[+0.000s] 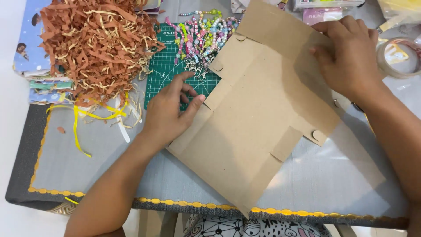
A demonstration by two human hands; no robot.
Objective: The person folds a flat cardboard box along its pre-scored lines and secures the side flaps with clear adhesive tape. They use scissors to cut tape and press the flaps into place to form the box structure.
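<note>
Left hand (173, 109) lies flat with fingers loosely spread, thumb pinning the left edge of the flat brown cardboard box blank (258, 118), while the right hand (346, 55) presses down open-palmed on the blank's upper right flap, fingers bent over it and gripping nothing else. That blank lies unfolded across the middle of the grey tabletop (105, 166), its lower corner reaching the yellow-trimmed front edge. Far left sits a heap of brown paper shreds (96, 44), then a green cutting mat (171, 70) carrying colourful beaded chains (201, 35), and a tape roll (401, 57) at the far right.
</note>
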